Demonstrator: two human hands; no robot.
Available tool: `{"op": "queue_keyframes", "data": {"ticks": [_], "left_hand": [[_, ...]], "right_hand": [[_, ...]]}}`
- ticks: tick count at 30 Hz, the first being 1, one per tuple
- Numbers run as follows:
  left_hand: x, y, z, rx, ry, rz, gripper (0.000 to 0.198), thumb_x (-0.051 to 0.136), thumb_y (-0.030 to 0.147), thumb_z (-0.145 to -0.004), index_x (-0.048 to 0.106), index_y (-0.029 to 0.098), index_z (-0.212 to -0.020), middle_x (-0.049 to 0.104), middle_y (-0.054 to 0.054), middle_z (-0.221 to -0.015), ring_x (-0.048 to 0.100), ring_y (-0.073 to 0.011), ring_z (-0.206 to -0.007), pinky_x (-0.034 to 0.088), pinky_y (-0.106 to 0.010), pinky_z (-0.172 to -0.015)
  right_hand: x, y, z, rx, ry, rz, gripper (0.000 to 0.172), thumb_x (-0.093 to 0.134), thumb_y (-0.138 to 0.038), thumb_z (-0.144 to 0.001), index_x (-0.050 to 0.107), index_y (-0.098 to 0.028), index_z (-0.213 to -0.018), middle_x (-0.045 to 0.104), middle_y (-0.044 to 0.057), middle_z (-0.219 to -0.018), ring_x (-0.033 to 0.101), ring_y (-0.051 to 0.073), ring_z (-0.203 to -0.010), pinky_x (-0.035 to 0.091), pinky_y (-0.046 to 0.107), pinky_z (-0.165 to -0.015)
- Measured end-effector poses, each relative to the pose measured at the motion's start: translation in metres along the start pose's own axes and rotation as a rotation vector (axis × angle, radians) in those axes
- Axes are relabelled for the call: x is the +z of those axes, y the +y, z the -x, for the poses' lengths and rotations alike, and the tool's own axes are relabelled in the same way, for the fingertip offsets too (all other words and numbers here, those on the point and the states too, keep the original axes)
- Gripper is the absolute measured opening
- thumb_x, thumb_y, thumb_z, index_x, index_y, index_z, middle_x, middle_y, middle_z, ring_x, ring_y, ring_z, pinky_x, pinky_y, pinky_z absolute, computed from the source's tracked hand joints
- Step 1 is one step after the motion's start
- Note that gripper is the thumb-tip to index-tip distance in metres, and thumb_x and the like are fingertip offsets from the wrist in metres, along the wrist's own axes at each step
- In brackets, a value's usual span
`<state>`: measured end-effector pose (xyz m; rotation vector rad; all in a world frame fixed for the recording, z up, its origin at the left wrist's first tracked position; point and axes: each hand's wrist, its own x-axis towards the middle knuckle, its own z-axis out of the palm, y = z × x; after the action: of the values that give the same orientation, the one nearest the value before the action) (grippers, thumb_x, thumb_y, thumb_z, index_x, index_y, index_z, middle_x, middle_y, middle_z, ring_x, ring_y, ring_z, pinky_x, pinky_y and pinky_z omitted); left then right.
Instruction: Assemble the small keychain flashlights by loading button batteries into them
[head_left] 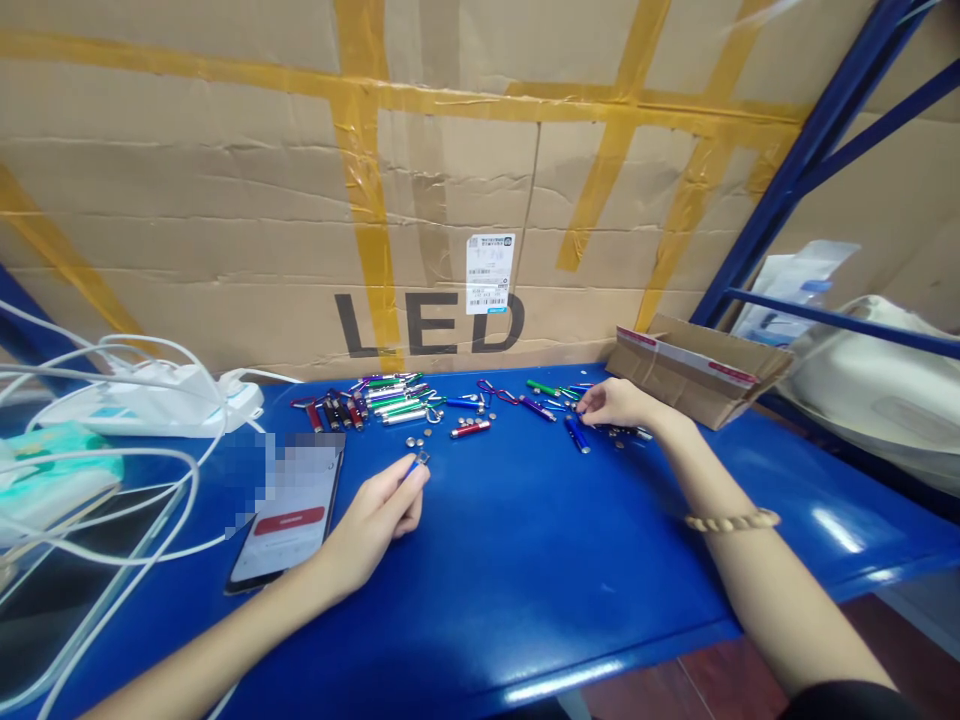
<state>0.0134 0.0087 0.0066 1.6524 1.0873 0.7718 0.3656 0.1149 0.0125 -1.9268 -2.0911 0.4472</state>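
Observation:
My left hand (379, 515) rests on the blue table (525, 560) with its fingers pinched round a small blue keychain flashlight (417, 462). My right hand (619, 403) reaches far across the table, fingers curled over small parts beside a blue flashlight (576, 434) and several button batteries (626, 434). A beaded bracelet (733, 521) sits on my right wrist. A row of coloured mini flashlights (379, 400) lies at the back, with a red one (470, 429) apart from them.
A phone (289, 530) lies left of my left hand. A white power strip (161, 400) and white cables (112, 480) fill the left side. An open cardboard box (694, 370) stands at the back right. A large carton marked LED (427, 320) forms the back wall.

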Motion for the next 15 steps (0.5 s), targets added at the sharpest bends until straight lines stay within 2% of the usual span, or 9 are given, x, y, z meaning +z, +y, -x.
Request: {"op": "queue_keyframes", "data": {"ticks": [5, 10, 14, 15], "left_hand": [[0.000, -0.001, 0.000, -0.001, 0.006, 0.038, 0.036, 0.032, 0.047, -0.087, 0.031, 0.021, -0.063, 0.034, 0.007, -0.048, 0.028, -0.0098, -0.046, 0.025, -0.025, -0.049], [-0.001, 0.000, 0.000, -0.006, 0.006, 0.040, 0.035, 0.034, 0.047, -0.087, 0.031, 0.021, -0.063, 0.034, 0.008, -0.047, 0.028, -0.0093, -0.046, 0.026, -0.024, -0.049], [0.000, 0.002, 0.002, -0.011, -0.002, 0.036, 0.034, 0.034, 0.047, -0.087, 0.032, 0.021, -0.066, 0.036, 0.008, -0.049, 0.029, -0.0089, -0.046, 0.027, -0.023, -0.047], [0.001, 0.003, 0.002, -0.012, -0.005, 0.053, 0.033, 0.034, 0.048, -0.088, 0.033, 0.021, -0.068, 0.037, 0.008, -0.051, 0.030, -0.0086, -0.046, 0.026, -0.022, -0.045]], "right_hand": [[0.006, -0.001, -0.005, -0.009, 0.080, -0.019, 0.018, 0.064, -0.018, -0.062, 0.072, -0.015, -0.078, 0.071, 0.003, -0.071, 0.065, 0.017, -0.068, 0.049, 0.023, -0.065], [0.000, -0.008, 0.000, -0.009, 0.217, -0.045, 0.012, 0.066, -0.026, -0.065, 0.072, -0.016, -0.070, 0.071, 0.006, -0.070, 0.065, 0.021, -0.069, 0.049, 0.028, -0.065], [0.000, -0.047, 0.011, -0.053, 0.327, -0.172, 0.031, 0.059, -0.041, -0.074, 0.070, -0.016, -0.088, 0.071, 0.007, -0.082, 0.064, 0.018, -0.074, 0.048, 0.026, -0.065], [0.004, -0.062, 0.015, -0.076, 0.305, -0.352, 0.034, 0.060, -0.043, -0.073, 0.070, -0.015, -0.091, 0.071, 0.008, -0.083, 0.063, 0.018, -0.072, 0.048, 0.026, -0.062]]}}
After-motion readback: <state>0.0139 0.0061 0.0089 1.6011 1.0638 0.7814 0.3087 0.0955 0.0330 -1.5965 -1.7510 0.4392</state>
